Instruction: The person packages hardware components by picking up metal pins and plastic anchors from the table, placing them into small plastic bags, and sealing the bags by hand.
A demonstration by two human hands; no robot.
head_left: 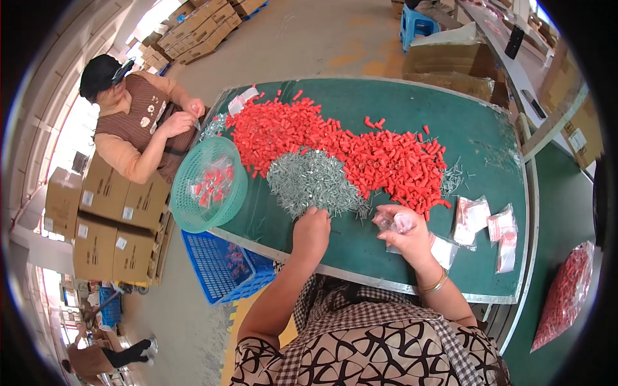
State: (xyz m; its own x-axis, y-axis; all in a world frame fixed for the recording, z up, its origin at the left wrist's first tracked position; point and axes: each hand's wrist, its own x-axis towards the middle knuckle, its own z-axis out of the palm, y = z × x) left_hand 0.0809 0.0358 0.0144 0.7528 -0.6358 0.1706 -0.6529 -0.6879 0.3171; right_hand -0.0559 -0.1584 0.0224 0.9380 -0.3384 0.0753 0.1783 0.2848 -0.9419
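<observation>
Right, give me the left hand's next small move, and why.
I'd probably have the left hand pinch a few pieces from the silvery metal pile and bring them to the clear bag: its fingertips are at the pile's near edge, and the right hand holds the bag nearby.

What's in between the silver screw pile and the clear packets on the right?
Between the silver screws and clear packets lie red plastic plugs and some loose screws, with the left hand at the near edge, in the head view.

screws [312, 183] beside basket [209, 186] on table [479, 135]
</observation>
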